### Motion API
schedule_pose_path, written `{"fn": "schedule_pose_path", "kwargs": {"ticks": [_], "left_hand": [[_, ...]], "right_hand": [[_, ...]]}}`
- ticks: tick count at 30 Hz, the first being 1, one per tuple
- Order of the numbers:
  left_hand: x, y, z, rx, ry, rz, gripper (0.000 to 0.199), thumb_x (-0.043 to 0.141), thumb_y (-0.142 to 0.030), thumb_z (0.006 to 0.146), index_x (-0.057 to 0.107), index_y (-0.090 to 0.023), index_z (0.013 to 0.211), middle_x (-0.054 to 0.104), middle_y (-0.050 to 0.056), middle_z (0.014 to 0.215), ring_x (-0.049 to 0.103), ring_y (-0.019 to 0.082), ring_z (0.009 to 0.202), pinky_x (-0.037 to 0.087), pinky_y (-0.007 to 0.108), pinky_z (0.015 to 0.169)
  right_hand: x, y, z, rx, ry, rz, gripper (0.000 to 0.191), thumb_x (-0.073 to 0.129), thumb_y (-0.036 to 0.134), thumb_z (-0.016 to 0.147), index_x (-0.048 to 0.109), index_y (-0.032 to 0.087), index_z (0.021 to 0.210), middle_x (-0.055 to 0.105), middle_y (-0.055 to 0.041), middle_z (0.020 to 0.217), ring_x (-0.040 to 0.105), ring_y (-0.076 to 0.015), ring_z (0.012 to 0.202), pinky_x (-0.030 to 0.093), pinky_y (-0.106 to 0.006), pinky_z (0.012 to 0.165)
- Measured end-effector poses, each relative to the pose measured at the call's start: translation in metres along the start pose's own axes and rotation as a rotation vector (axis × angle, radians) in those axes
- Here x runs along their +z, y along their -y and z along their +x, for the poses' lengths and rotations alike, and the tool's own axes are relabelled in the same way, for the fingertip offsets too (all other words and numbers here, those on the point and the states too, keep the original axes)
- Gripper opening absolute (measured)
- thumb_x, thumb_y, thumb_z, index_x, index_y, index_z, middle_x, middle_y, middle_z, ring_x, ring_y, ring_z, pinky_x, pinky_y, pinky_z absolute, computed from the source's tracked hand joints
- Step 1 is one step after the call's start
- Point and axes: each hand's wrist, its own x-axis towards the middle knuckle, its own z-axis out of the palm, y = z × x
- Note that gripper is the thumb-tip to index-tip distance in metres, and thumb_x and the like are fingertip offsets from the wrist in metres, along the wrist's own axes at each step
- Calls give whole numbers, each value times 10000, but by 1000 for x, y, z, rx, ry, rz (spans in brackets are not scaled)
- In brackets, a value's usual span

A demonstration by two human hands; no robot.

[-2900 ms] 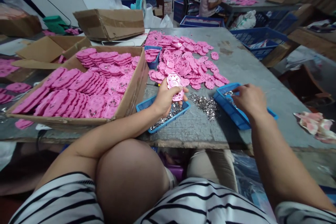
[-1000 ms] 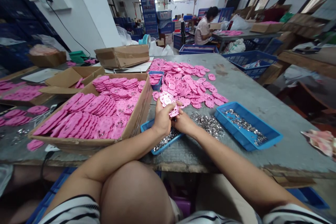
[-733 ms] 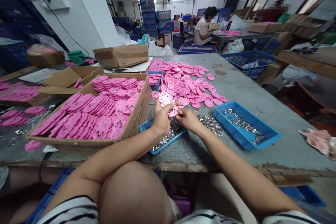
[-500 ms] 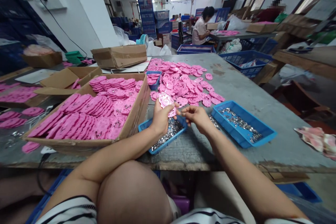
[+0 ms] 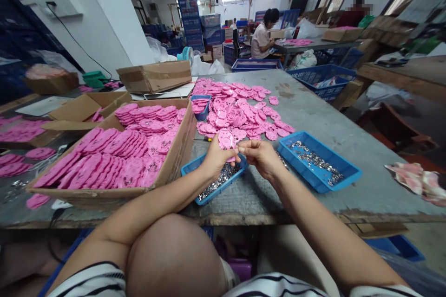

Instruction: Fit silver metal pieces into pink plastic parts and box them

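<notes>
My left hand (image 5: pixel 216 158) grips a flat pink plastic piece (image 5: pixel 226 139) with a scalloped edge. Against its right edge my right hand (image 5: pixel 258 154) is pinched, thumb and forefinger pressed together; whatever lies between those fingertips is too small to make out. Below both hands sits a blue tray (image 5: pixel 201 201) of small shiny metal parts (image 5: pixel 221 181), partly covered by my left hand. A second blue tray (image 5: pixel 324 189) to the right holds similar metal parts (image 5: pixel 315 162). Behind my hands spreads a loose heap of pink pieces (image 5: pixel 237 106).
At left, a cardboard box (image 5: pixel 104 199) is packed with rows of pink pieces. A small blue bin (image 5: pixel 204 113) stands behind it, near a closed-looking carton (image 5: pixel 155 76). A crumpled cloth (image 5: pixel 418 183) lies at the right edge. A co-worker (image 5: pixel 263 39) sits at a table further back.
My right hand has moved in against the pink piece, closing the small gap between my hands. The pink piece has turned a little more upright. The whole view has shifted slightly.
</notes>
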Motion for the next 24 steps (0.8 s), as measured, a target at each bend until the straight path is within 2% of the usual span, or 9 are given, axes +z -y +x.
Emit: {"fn": "schedule_pose_path", "kwargs": {"ticks": [4,13,15,18,21,24], "left_hand": [[0,0,0,6,-11,18,529,757,-192,523,419,-192,930,598,-47,622,559,112,411,378,177,346],[0,-2,-2,18,0,58,515,768,-179,540,411,-202,911,579,-69,590,552,103,403,368,171,351],[0,-3,-2,26,21,31,504,777,-233,572,417,-203,923,589,-61,615,563,103,417,372,172,359],[1,-5,-3,19,85,-71,431,709,-437,689,449,-203,940,641,-12,714,609,126,490,403,195,383],[3,-7,-3,-18,156,-148,439,556,-598,788,535,-193,958,687,57,804,663,175,643,454,227,439],[4,-8,-2,-46,196,-164,482,458,-624,841,612,-186,968,703,85,843,675,210,781,503,253,508]], "right_hand": [[-2,-2,0,8,28,-23,303,817,329,493,642,139,651,496,56,455,280,-36,402,193,-207,400],[2,8,-6,-122,-79,-286,347,804,420,500,571,170,562,494,52,484,297,-47,435,194,-220,424],[1,10,-7,-148,-89,-302,314,779,419,532,591,171,576,504,44,511,310,-56,456,209,-227,438],[0,11,-8,-179,-117,-265,281,742,421,584,610,174,606,520,31,565,352,-76,494,272,-243,474],[1,8,-9,-303,-179,-292,277,715,418,636,590,185,555,578,-19,698,515,-148,703,407,-291,628],[2,4,-9,-403,-227,-351,286,690,395,690,588,190,518,594,-60,798,533,-226,987,433,-365,838]]}}
